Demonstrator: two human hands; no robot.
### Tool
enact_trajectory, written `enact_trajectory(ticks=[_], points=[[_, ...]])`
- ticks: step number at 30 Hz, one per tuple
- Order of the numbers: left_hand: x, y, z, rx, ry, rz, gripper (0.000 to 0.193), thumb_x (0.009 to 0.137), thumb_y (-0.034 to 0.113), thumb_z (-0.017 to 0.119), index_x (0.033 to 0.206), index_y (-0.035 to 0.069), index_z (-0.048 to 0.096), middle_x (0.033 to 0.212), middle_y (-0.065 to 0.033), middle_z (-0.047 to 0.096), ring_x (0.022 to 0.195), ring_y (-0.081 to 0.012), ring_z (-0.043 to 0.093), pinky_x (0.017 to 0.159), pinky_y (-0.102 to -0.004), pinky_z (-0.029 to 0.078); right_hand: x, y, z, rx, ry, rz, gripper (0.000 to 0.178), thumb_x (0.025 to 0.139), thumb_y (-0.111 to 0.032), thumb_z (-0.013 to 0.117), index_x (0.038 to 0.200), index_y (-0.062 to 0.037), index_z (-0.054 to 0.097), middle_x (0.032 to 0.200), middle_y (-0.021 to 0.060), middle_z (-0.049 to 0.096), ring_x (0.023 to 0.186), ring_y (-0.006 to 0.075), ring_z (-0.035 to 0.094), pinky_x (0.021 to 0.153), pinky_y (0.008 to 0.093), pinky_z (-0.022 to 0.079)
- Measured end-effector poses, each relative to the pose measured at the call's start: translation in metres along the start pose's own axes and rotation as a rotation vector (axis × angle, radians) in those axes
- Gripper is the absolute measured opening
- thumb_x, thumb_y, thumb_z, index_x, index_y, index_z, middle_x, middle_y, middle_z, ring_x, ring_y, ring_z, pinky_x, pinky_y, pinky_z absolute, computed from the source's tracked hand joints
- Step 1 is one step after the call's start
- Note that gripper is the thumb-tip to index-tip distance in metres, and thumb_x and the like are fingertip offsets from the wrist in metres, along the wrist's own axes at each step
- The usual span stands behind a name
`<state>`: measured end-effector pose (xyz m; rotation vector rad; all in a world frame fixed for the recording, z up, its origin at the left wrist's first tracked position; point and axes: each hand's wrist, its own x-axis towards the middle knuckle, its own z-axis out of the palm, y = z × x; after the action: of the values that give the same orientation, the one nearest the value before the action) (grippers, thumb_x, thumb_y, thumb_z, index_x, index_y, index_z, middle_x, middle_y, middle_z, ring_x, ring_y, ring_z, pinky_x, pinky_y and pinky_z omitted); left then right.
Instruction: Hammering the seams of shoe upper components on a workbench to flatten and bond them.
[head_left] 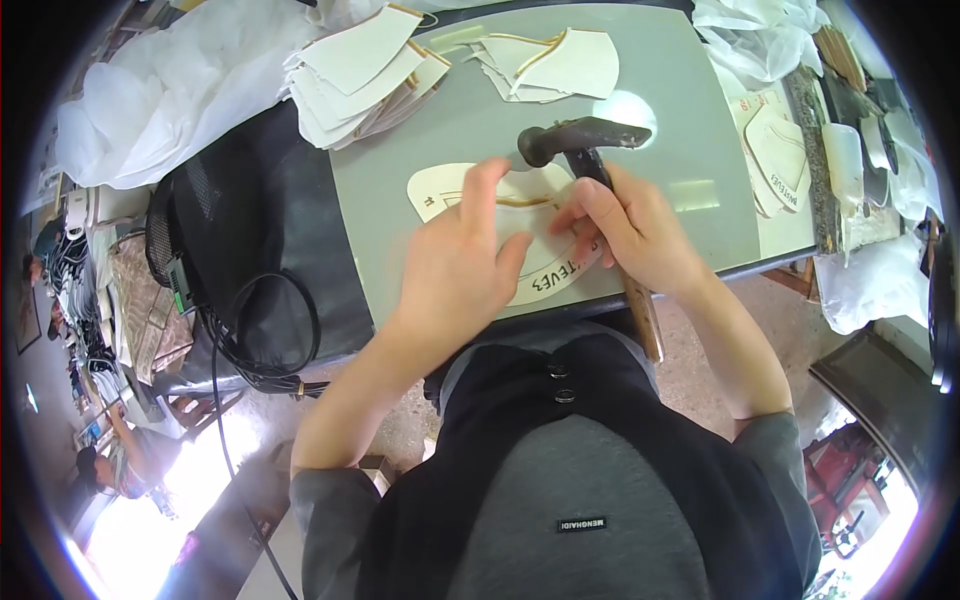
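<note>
We viewed a hammer [645, 318] with a dark metal head and a handle black above and brown below, held in the right hand [638, 218]. Taking the flat cream piece with black lettering [545, 285] as the centre of the dial, we found the hammer's head near 1 o'clock and its handle end toward 4. We saw the right thumb lying by the handle and the fingers loosely curled past it, their tips somewhat apart. The left hand [455, 250] was at 9 o'clock, over the piece, its index finger raised and its thumb spread away; we could not tell how its other fingers stood.

Under the piece we noted a smooth grey-green mat [690, 130]. A fanned stack of white panels with brown edges [355, 75] lay between 10 and 11 o'clock, a smaller pile of similar panels [570, 65] just past 12, and further lettered cream pieces [780, 160] between 2 and 3. Farther out, we observed crumpled translucent plastic [180, 90] at 10 and a coiled black cable [315, 325] near 8.
</note>
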<state>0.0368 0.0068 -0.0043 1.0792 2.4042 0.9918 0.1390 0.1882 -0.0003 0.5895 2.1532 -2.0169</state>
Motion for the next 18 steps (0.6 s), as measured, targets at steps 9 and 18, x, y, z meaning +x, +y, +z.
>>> enact_trajectory(ticks=[9, 18], points=[[-0.005, -0.006, -0.014, -0.305, -0.128, -0.369, 0.064, 0.080, -0.002, 0.070, 0.135, -0.001, 0.038, 0.093, -0.0131, 0.070, 0.077, -0.0106, 0.066, 0.067, -0.0251, 0.052, 0.001, -0.001, 0.002, -0.070, 0.033, -0.019, 0.043, 0.104, -0.036, 0.046, 0.096, 0.0047, 0.056, 0.078, 0.0109, 0.070, 0.060, 0.0161, 0.067, 0.058, 0.0297, 0.052], [-0.009, 0.011, -0.010, -0.192, -0.101, -0.259, 0.060, 0.078, 0.008, 0.071, 0.129, -0.001, 0.041, 0.081, -0.0226, 0.066, 0.067, -0.0344, 0.067, 0.066, -0.0418, 0.052, -0.001, -0.012, -0.003, -0.160, 0.028, 0.001, 0.038, 0.103, -0.033, 0.049, 0.096, 0.0037, 0.057, 0.073, 0.0113, 0.068, 0.062, 0.0209, 0.067, 0.059, 0.0332, 0.051]])
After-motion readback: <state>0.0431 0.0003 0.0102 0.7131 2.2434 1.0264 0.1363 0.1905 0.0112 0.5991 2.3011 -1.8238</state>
